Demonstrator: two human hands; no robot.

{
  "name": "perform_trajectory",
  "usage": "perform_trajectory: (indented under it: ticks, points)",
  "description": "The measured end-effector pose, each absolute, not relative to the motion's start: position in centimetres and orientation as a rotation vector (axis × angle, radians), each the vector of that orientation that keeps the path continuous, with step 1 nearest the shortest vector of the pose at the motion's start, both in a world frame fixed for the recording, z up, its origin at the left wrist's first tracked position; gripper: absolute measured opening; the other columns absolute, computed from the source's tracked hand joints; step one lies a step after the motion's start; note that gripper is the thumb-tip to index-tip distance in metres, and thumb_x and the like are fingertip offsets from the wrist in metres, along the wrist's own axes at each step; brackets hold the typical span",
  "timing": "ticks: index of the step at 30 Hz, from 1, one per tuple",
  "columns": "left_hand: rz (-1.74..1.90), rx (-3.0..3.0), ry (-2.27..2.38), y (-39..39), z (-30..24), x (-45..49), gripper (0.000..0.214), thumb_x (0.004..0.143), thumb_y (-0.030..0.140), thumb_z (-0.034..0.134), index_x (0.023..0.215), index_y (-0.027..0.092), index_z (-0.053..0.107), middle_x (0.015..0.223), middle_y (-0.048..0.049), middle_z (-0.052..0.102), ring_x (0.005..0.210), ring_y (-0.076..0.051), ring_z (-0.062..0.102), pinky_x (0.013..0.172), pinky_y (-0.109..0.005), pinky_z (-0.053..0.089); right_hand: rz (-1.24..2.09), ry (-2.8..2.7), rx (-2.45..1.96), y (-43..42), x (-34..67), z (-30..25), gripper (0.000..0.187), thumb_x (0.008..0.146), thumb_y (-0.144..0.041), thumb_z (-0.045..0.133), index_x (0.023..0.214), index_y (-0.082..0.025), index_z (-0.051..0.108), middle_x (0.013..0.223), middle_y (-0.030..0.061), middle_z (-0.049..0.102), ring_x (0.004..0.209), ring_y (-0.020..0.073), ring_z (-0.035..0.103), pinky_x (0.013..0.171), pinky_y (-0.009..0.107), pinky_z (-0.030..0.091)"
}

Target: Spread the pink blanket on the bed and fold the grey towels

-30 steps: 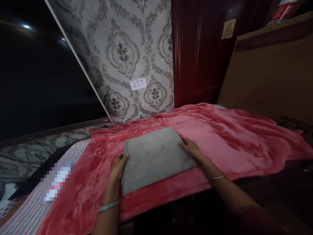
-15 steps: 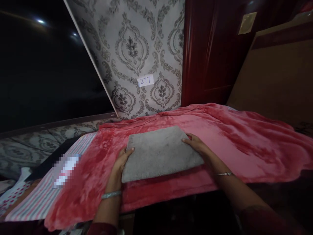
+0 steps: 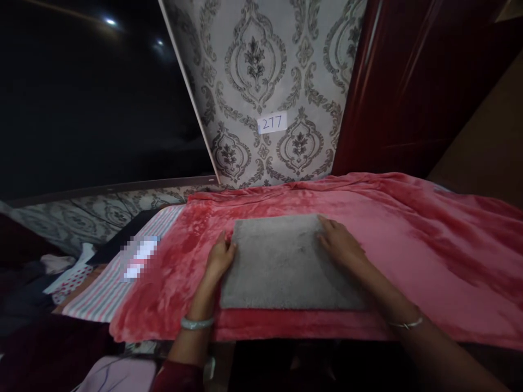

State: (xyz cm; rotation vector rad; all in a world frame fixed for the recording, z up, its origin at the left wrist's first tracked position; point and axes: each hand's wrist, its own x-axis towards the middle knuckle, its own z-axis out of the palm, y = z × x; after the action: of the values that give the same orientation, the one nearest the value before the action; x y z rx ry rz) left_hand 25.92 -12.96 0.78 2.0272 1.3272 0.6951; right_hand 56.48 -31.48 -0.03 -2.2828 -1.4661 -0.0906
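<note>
A grey, plush rectangular mat [image 3: 281, 267] lies on a red and pink fleece blanket [image 3: 408, 261]. At the mat's left edge is my left hand [image 3: 220, 256], thumb and forefinger apart, the thumb touching the edge; its other fingers are partly hidden. My right hand [image 3: 341, 242] rests over the upper right part of the mat with its fingers stretched out. The lower right corner of the mat is covered by my right forearm.
A striped cloth [image 3: 100, 288] sticks out left of the blanket. Behind stand a large dark screen [image 3: 90, 103] and a patterned wall [image 3: 253, 87] bearing a paper label [image 3: 272, 123] marked 277. A dark red wooden panel [image 3: 392, 92] rises at the back right.
The mat was held up and tilted between both hands; now it lies flat on the blanket. My right hand has shifted from its edge onto its top. The camera view has turned left.
</note>
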Motion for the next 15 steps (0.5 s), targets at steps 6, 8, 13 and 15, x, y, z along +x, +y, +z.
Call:
perform_trajectory:
  ticks: [6, 8, 13, 15]
  points:
    - [0.440, 2.682, 1.324, -14.8, 1.5, 31.1, 0.056, 0.095, 0.022, 0.043, 0.149, 0.009, 0.046, 0.158, -0.0180, 0.043, 0.149, -0.027, 0.036, 0.122, -0.044, 0.030, -0.027, -1.946, -2.102, -22.0, 47.0, 1.7, 0.060, 0.094, -0.020, 0.035, 0.154, -0.012, 0.042, 0.160, 0.0141, 0.034, 0.148, 0.0285, 0.031, 0.119, 0.049, 0.028]
    - [0.330, 2.760, 1.354, -16.0, 0.4, 32.1, 0.057, 0.095, 0.023, 0.041, 0.151, 0.010, 0.044, 0.160, -0.0180, 0.038, 0.152, -0.031, 0.029, 0.123, -0.053, 0.025, -0.005, -2.011, -2.080, -20.6, 45.4, 0.6, 0.059, 0.096, -0.021, 0.034, 0.155, -0.015, 0.041, 0.162, 0.0112, 0.032, 0.150, 0.0271, 0.028, 0.120, 0.051, 0.025]
    - [0.273, 2.861, 1.323, -16.9, -1.3, 32.0, 0.058, 0.097, 0.029, 0.037, 0.153, 0.014, 0.042, 0.163, -0.0162, 0.034, 0.152, -0.033, 0.028, 0.121, -0.058, 0.024, -0.003, -1.987, -2.087, -21.2, 47.2, -1.9, 0.060, 0.101, -0.041, 0.035, 0.156, -0.017, 0.039, 0.161, 0.0113, 0.033, 0.151, 0.0268, 0.026, 0.121, 0.052, 0.022]
    - [0.262, 2.866, 1.323, -16.8, -1.1, 31.9, 0.059, 0.097, 0.030, 0.037, 0.154, 0.015, 0.042, 0.163, -0.0157, 0.034, 0.152, -0.033, 0.027, 0.121, -0.058, 0.024, 0.006, -1.896, -2.190, -22.3, 49.6, -2.1, 0.064, 0.101, -0.048, 0.036, 0.156, -0.016, 0.039, 0.162, 0.0137, 0.031, 0.151, 0.0287, 0.025, 0.121, 0.054, 0.021]
